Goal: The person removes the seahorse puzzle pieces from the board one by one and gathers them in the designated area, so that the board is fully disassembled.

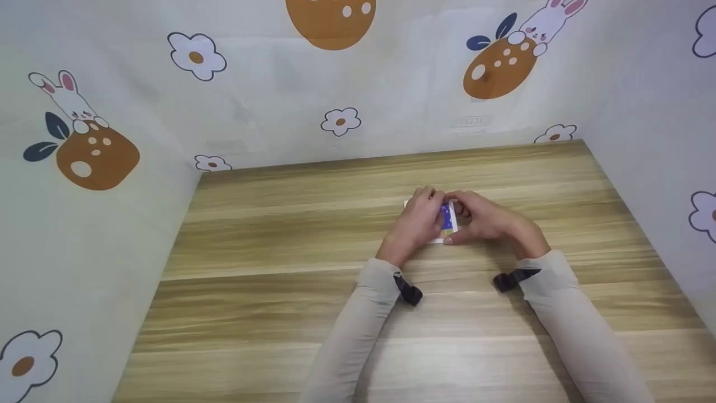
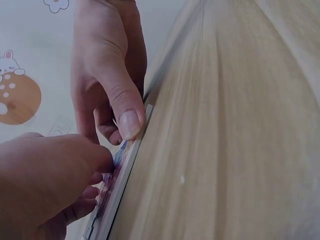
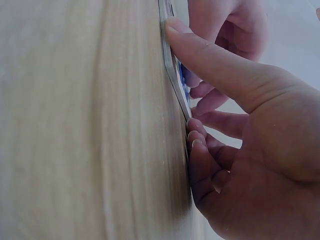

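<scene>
A small flat panel with a white border and a blue, purple and yellow picture point(image 1: 448, 217) lies on the wooden table. My right hand point(image 1: 485, 217) holds it from the right, thumb on the near edge and fingertips by the far right corner. In the right wrist view the panel's thin pale edge point(image 3: 176, 82) runs between that thumb and the curled fingers. My left hand point(image 1: 418, 219) lies over the panel's left part, covering much of the picture. In the left wrist view its bent fingers point(image 2: 82, 207) reach down to the picture's face; whether they pinch anything is hidden.
Wood-grain tabletop point(image 1: 268, 240) spreads around both hands. Behind and beside it stand pale walls point(image 1: 268, 101) printed with flowers, rabbits and orange fruit. Black wrist cameras sit on the left sleeve point(image 1: 380, 280) and the right sleeve point(image 1: 551, 280).
</scene>
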`<action>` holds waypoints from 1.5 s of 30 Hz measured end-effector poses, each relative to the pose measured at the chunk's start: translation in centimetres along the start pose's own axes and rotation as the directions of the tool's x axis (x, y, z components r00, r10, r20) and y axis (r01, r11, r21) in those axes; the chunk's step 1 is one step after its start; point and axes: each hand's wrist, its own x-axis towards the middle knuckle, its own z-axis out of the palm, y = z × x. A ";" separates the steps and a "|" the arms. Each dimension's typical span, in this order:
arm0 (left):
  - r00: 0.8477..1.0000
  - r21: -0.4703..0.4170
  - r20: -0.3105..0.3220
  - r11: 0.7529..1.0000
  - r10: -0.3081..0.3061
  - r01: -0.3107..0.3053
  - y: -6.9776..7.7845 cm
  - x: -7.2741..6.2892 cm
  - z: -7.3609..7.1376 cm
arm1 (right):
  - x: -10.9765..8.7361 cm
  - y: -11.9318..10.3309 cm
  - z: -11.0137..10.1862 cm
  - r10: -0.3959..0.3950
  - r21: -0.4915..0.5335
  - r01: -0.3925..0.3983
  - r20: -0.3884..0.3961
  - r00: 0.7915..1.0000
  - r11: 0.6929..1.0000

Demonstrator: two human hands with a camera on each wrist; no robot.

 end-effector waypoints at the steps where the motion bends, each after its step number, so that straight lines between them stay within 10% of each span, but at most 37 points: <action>1: 1.000 -0.007 0.000 1.000 -0.005 0.005 -0.1 0.0 0.0 | 0.0 0.0 0.0 -0.009 -0.001 0.009 0.000 1.000 1.000; 33: 0.999 -0.179 -0.046 0.984 -0.001 -0.007 -1.4 -0.4 -0.3 | 0.0 0.3 0.0 -0.036 0.009 0.036 0.000 0.999 0.999; 45: 0.997 -0.344 -0.081 0.939 -0.020 -0.009 -2.0 -0.8 0.2 | -0.2 0.3 -0.2 -0.041 0.023 0.041 0.007 0.999 0.999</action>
